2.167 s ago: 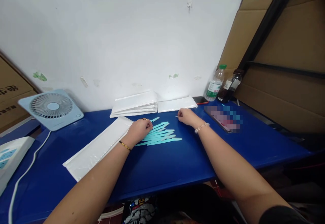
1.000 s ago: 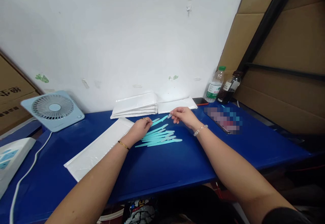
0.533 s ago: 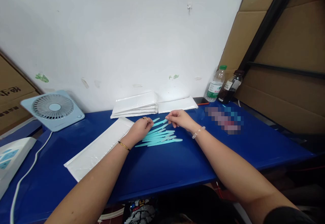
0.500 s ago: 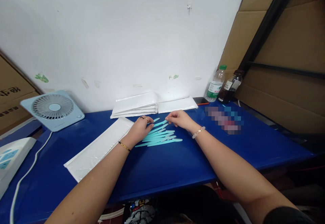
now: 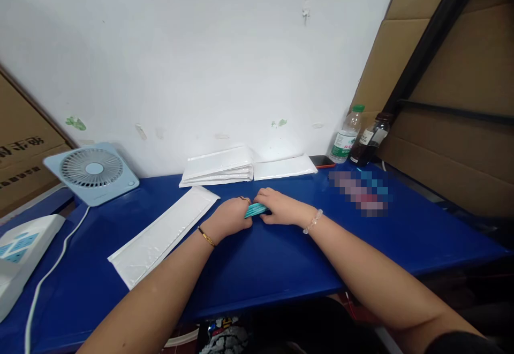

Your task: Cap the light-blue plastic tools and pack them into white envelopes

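A bundle of turquoise eyebrow razors [image 5: 256, 210] is gathered between my hands above the middle of the blue table. My left hand [image 5: 233, 217] closes round the left end of the bundle, and my right hand [image 5: 281, 207] grips the right end with thumb and fingers. Only the middle stretch of the razors shows; both ends are hidden by my fingers. To the left of my left hand, a white padded mailer [image 5: 164, 236] lies slantwise on the table, partly behind my left forearm.
Against the wall sit a stack of white padded mailers [image 5: 217, 166] and another mailer [image 5: 285, 167]. A phone [image 5: 322, 161], a clear bottle [image 5: 347, 134] and a dark-liquid bottle [image 5: 369, 142] stand or lie at the back right. A blue fan [image 5: 94, 169], its cable and a power strip [image 5: 28, 252] occupy the left.
The razors lay fanned out on the table and are now gathered into one bundle. My hands have come together around it. The view has shifted slightly.
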A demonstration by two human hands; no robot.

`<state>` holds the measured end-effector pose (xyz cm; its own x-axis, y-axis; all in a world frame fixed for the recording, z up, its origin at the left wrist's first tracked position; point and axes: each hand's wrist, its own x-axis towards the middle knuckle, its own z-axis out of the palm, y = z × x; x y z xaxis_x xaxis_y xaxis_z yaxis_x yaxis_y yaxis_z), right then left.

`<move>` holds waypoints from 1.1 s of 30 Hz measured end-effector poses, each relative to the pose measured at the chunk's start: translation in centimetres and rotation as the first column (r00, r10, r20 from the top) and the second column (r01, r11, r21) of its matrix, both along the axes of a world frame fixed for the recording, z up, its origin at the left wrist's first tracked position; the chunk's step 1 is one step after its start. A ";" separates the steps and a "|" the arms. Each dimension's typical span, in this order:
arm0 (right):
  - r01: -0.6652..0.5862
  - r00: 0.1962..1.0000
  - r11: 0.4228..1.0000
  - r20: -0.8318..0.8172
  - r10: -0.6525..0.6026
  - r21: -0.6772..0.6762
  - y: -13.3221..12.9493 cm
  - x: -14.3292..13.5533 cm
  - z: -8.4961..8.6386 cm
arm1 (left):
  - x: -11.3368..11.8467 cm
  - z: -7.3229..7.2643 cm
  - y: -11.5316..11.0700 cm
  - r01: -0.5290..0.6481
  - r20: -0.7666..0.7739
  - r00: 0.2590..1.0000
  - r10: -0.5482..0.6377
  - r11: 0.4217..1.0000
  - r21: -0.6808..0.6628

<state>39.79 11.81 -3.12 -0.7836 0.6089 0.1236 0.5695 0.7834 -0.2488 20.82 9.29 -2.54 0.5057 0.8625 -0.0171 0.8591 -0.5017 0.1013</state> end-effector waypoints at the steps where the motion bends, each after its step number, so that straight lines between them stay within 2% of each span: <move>1: 0.020 0.999 0.999 0.032 -0.021 0.043 -0.1 -0.4 -0.2 | 0.2 -0.1 -0.1 -0.003 -0.041 0.999 0.004 1.000 0.024; 5: 0.069 0.986 0.977 0.136 -0.097 0.203 -0.7 -1.6 -0.7 | 0.6 -0.1 -0.4 0.029 -0.133 0.991 -0.018 0.996 0.081; 8: 0.084 0.987 0.975 0.119 -0.110 0.207 -0.9 -1.4 -0.5 | 0.7 0.1 -0.7 0.018 -0.159 0.987 -0.002 0.995 0.097; 11: 0.073 0.997 0.997 -0.021 -0.072 0.023 -0.6 -0.3 0.2 | 0.4 0.4 -0.7 -0.023 -0.142 0.989 0.034 0.996 0.081; 13: 0.030 0.971 0.988 -0.230 -0.065 -0.153 -0.2 0.3 0.6 | 0.3 0.5 -0.5 -0.051 -0.090 0.994 0.055 0.997 0.050; 16: 0.026 0.800 0.937 -0.554 -0.229 -0.348 0.1 0.3 0.7 | 0.2 0.5 -0.3 -0.099 0.012 0.995 0.099 0.995 0.002; 18: 0.017 0.713 0.914 -0.637 -0.295 -0.404 -0.1 -0.4 0.5 | 0.3 0.4 -0.2 -0.111 0.065 0.992 0.111 0.994 -0.007; 19: 0.002 0.715 0.917 -0.641 -0.279 -0.398 -0.3 -0.7 0.5 | 0.3 0.4 -0.3 -0.114 0.086 0.990 0.114 0.993 -0.005; 21: 0.013 0.775 0.950 -0.597 -0.206 -0.311 -0.9 -1.2 0.6 | 0.4 0.3 -0.4 -0.136 0.110 0.985 0.134 0.991 0.013; 23: 0.101 0.861 0.986 -0.485 -0.154 -0.135 -1.6 -1.4 0.9 | 0.6 0.2 -0.6 -0.191 0.085 0.979 0.186 0.980 0.062; 26: 0.231 0.953 0.967 -0.227 -0.202 0.110 -2.3 -1.7 1.3 | 1.4 0.2 -1.1 -0.227 -0.004 0.973 0.231 0.962 0.151; 29: 0.267 0.961 0.949 0.024 -0.275 0.167 -2.6 -2.3 1.1 | 2.3 0.7 -1.9 -0.175 -0.009 0.984 0.176 0.981 0.080; 31: 0.273 0.950 0.948 0.110 -0.293 0.163 -2.5 -2.6 0.8 | 2.2 1.6 -2.3 -0.137 0.045 0.990 0.136 0.990 0.020; 33: 0.286 0.941 0.942 0.136 -0.311 0.174 -2.1 -2.3 0.5 | 0.9 2.6 -2.2 -0.185 0.082 0.980 0.181 0.982 0.045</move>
